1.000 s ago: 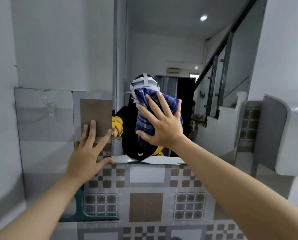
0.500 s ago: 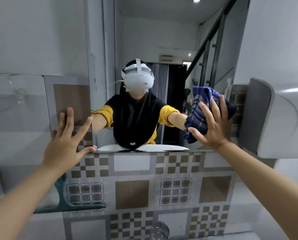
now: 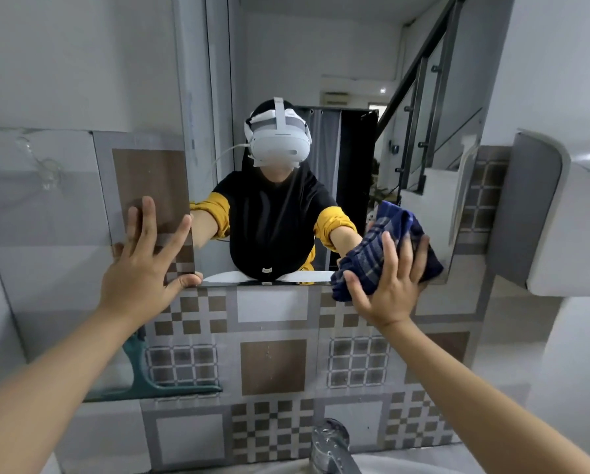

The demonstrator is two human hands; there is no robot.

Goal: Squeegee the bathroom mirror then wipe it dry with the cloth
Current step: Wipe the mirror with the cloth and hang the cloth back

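Cloth (image 3: 386, 248) dropped to the mirror (image 3: 321, 165)'s lower right corner, right hand (image 3: 389, 289) fingers spread on it; sliding off the edge leaves streaks.

Cloth (image 3: 386, 248) on mirror's (image 3: 286, 63) lower right; squeegee (image 3: 156, 384) below left.

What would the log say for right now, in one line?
stage: wiping dry | right hand: pressing blue plaid cloth on mirror lower right corner | left hand: flat at lower left edge | squeegee: set down
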